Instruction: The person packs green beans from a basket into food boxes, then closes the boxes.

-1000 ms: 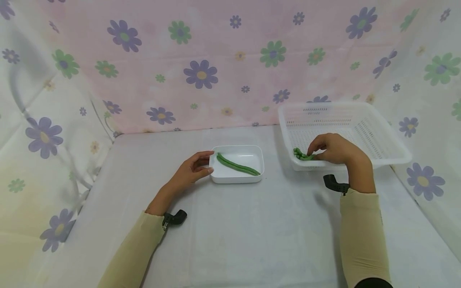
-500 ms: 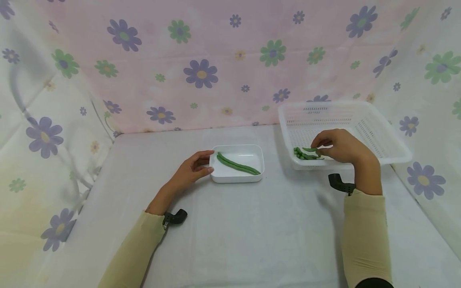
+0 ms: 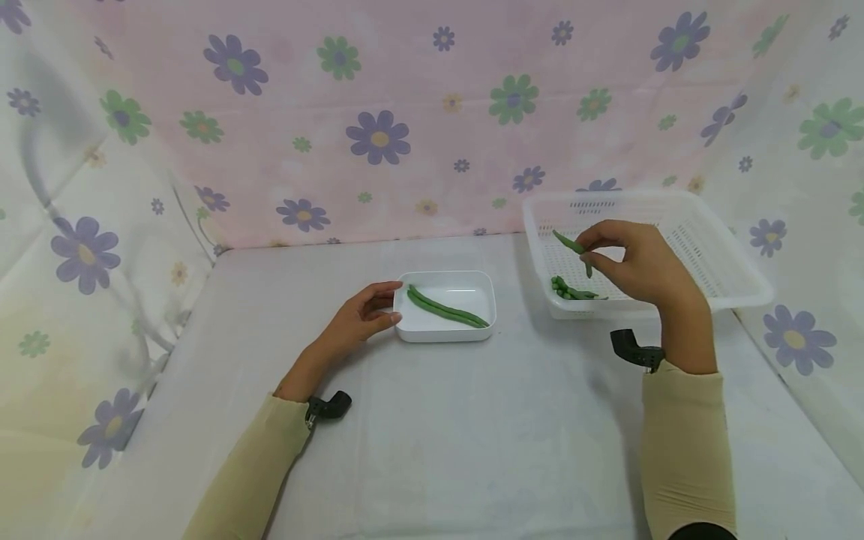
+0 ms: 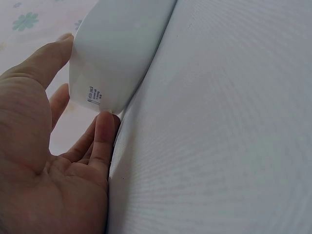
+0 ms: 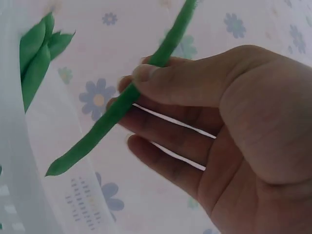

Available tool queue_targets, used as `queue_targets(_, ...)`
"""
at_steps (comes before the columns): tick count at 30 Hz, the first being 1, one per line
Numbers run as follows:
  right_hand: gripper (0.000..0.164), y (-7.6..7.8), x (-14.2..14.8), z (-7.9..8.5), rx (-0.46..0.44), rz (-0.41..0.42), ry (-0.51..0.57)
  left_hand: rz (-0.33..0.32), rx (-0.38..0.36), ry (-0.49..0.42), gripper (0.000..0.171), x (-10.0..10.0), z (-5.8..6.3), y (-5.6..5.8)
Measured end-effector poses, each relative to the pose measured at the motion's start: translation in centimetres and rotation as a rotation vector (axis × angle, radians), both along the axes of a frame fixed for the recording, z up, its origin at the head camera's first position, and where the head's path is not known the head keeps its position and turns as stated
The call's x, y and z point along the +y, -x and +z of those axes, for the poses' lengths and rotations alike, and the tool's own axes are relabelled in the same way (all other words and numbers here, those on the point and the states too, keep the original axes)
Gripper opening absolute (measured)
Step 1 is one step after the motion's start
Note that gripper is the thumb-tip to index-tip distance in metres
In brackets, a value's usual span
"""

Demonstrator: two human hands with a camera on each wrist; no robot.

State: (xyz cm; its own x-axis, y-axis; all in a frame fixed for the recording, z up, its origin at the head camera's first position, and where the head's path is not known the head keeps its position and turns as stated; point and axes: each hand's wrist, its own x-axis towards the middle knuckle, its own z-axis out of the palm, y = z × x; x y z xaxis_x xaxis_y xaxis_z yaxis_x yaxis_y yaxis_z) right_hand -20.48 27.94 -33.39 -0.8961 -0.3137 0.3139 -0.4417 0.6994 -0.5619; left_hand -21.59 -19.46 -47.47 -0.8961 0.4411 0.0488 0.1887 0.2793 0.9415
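My right hand (image 3: 637,262) pinches one green bean (image 5: 109,117) between thumb and fingertips, above the near left part of the white slotted basket (image 3: 736,296). The bean slants, its two ends sticking out past the fingers. Below it, a small bunch of green beans (image 3: 574,292) lies in the basket's near left corner. My left hand (image 3: 354,319) holds the left end of a shallow white dish (image 3: 466,287), thumb and fingers at its corners. Two long green beans (image 3: 445,310) lie side by side in that dish, slanting across it. Small print (image 4: 93,96) shows on the dish's end wall.
A white cloth (image 3: 472,435) covers the table under dish and basket. Flowered fabric (image 3: 378,139) hangs at the back and both sides, close behind the basket. Black wrist cameras (image 3: 634,349) are strapped to both forearms.
My right hand has picked one green bean out of the bunch and lifted it up and slightly right. My left hand and the dish have stayed in place.
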Motion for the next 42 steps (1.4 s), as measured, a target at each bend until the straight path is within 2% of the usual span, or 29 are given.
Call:
queue_targets(8, 0.024, 0.2, -2.4, 0.0, 0.266, 0.111, 0.120, -0.004, 0.002, -0.006, 0.061, -0.1, -0.1, -0.1)
queue_targets(12, 0.027, 0.2, -3.8, 0.1, 0.334, 0.161, 0.183, -0.003, 0.006, -0.007, 0.061, -0.1, -0.2, 0.0)
queue_targets(16, 0.028, 0.2, -5.3, 0.2, 0.362, 0.194, 0.223, -0.004, 0.010, -0.010, 0.062, -0.1, -0.2, 0.0)
queue_targets(20, 0.026, 0.3, -6.9, 0.0, 0.359, 0.239, 0.256, -0.007, 0.010, -0.015, 0.061, -0.1, -0.2, 0.0)
queue_targets(28, 0.026, 0.4, -10.0, -1.3, 0.309, 0.269, 0.253, 0.010, 0.005, -0.006, 0.062, -0.1, -0.1, -0.1)
queue_targets(35, 0.025, 0.8, -12.2, -3.1, 0.265, 0.343, 0.237, 0.004, 0.003, -0.016, 0.062, 0.0, -0.1, 0.0)
queue_targets(42, 0.024, 1.3, -13.6, -5.4, 0.178, 0.388, 0.222, 0.013, -0.002, -0.002, 0.060, 0.0, 0.0, 0.0)
